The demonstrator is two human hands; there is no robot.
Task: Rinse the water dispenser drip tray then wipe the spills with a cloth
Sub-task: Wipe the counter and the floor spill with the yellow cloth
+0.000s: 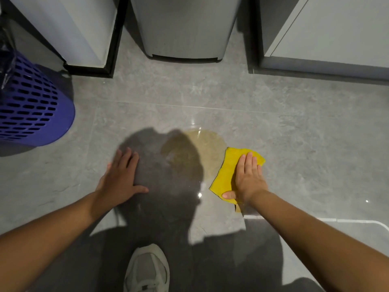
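1 cloth (224, 175) under R hand (248, 178), 1 spill (203, 147)

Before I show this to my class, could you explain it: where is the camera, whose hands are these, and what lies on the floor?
There is no machine here. One camera sits on a person's head and looks down, so the arms are their own. The left hand rests flat on the grey floor. The right hand presses a yellow cloth with straight fingers at the edge of a yellowish puddle. A shoe shows below, a purple basket at far left.
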